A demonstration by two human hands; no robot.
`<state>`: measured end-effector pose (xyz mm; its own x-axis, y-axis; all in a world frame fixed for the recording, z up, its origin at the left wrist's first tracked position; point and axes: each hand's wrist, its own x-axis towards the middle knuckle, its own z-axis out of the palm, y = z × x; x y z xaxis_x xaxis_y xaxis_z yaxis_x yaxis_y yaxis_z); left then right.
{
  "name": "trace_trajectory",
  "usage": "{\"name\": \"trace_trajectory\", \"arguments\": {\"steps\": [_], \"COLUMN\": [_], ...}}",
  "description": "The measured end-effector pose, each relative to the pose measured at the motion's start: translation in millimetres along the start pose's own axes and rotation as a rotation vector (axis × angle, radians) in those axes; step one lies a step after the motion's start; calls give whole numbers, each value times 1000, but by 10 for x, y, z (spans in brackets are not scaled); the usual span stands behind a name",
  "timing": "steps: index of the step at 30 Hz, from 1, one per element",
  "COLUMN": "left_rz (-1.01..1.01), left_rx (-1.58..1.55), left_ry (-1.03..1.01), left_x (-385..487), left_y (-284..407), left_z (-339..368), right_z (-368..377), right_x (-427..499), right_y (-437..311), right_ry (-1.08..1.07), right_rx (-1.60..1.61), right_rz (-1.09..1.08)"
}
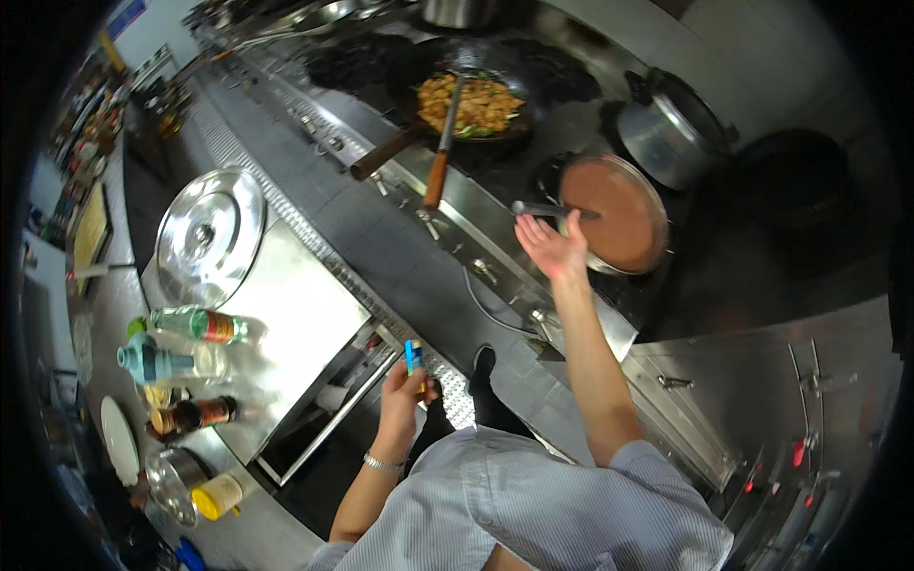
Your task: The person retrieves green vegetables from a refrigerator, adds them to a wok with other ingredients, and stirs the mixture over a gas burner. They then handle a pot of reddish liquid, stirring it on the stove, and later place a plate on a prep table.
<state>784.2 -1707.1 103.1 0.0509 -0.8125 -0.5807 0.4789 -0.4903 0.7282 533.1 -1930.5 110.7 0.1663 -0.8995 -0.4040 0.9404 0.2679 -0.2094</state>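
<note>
My left hand (407, 391) is closed around a small blue-and-yellow packet (413, 355), low in front of my body. Its exact kind cannot be told. My right hand (555, 246) stretches toward the stove with the palm up and the fingers apart, holding nothing. Just beyond the fingers lies a metal utensil handle (535, 208), its far end in a pot of smooth reddish-brown liquid (607, 207); whether the hand touches it I cannot tell. Farther back a wok (517, 80) holds browned chunks of food with green pieces (493, 100), and a wooden-handled spatula (441, 160) rests across it.
A tall metal pot (660, 135) stands behind the liquid. Stove knobs (484, 269) line the front edge. On the steel table (307, 300) at left are a large metal lid (207, 235), a green glass bottle (196, 323), a dark sauce bottle (196, 416) and a yellow-lidded jar (217, 495).
</note>
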Motion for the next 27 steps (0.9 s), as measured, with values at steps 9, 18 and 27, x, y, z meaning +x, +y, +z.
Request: {"name": "trace_trajectory", "arguments": {"steps": [9,18,27], "left_rz": [-14,-51,-86], "left_rx": [-23,85,114], "left_ry": [17,-117,-135], "left_x": [-19,208,351], "left_y": [-231,-222,-200], "left_z": [-421,-399,6], "right_z": [65,-42,-156], "right_x": [-589,-1988,-2107], "right_y": [-648,-1142,-1394], "right_ry": [298,725,692], "right_rx": [-108,-1530,-3026], "right_rz": [-99,-49,-502]}}
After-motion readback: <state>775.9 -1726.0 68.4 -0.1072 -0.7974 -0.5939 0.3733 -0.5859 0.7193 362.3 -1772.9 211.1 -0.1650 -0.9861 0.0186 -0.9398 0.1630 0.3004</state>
